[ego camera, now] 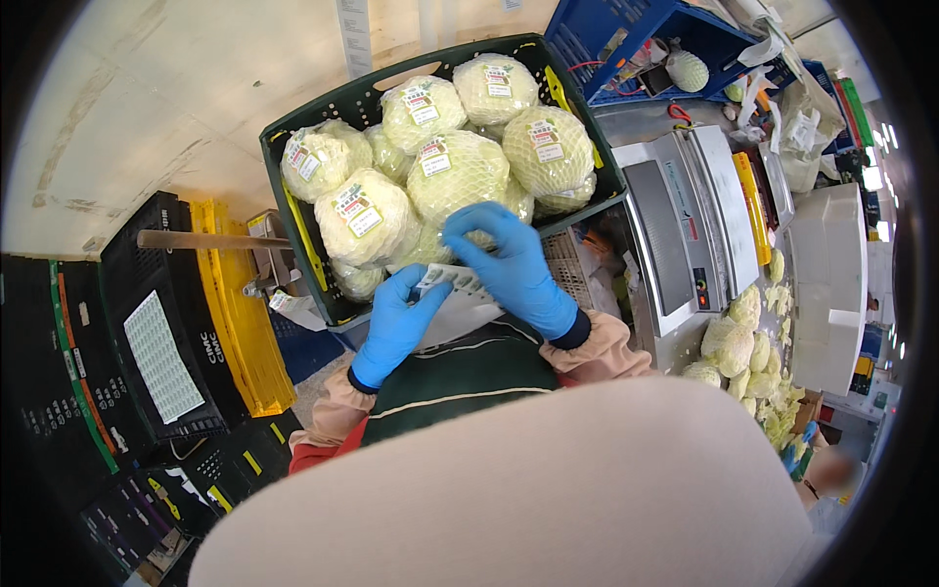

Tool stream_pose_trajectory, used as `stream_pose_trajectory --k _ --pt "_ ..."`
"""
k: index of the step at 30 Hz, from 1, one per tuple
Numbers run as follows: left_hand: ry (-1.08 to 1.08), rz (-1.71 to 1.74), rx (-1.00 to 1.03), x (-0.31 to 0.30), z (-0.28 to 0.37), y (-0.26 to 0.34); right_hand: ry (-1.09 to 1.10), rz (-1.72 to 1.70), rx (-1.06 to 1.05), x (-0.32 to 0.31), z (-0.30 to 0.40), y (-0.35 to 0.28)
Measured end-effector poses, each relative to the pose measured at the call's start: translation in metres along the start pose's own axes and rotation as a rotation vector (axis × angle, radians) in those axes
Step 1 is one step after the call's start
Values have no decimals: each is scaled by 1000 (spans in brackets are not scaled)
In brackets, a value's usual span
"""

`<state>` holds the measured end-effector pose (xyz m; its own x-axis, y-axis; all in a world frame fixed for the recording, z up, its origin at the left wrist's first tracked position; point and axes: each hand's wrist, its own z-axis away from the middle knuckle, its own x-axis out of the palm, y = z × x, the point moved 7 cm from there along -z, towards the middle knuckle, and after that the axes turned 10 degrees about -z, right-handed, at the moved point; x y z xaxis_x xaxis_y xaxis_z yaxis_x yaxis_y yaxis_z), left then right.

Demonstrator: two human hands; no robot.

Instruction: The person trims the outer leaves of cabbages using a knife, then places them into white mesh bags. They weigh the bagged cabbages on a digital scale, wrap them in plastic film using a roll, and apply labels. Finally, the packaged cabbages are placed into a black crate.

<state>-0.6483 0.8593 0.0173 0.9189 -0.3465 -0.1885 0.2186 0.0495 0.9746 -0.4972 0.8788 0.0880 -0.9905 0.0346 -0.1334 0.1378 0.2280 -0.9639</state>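
Both my hands wear blue gloves. My left hand (396,323) pinches a strip of small printed labels (456,277) between thumb and fingers, at the near edge of a dark green crate. My right hand (517,264) is just above and to the right of the strip, its fingers curled toward the thumb; whether it pinches a label is hidden. In the green crate (433,57) lie several cabbages wrapped in film and foam net. The large middle cabbage (458,183) lies closest to my right hand and carries a label on top, as do several others.
A wrapping machine or scale (678,220) stands at the right, with loose cabbages (733,345) beyond it. Blue crates (623,44) are at the upper right. A wooden handle (213,240) juts toward the crate from the left, by yellow crates (242,330). A co-worker's gloved hand (796,447) shows far right.
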Motion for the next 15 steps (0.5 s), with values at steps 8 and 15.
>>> stream_pose_trajectory --k 8,15 --pt "100 28 -61 4 -6 0 -242 -133 238 6 12 10" --pt "137 93 -59 8 -12 -3 -128 146 72 -3 11 2"
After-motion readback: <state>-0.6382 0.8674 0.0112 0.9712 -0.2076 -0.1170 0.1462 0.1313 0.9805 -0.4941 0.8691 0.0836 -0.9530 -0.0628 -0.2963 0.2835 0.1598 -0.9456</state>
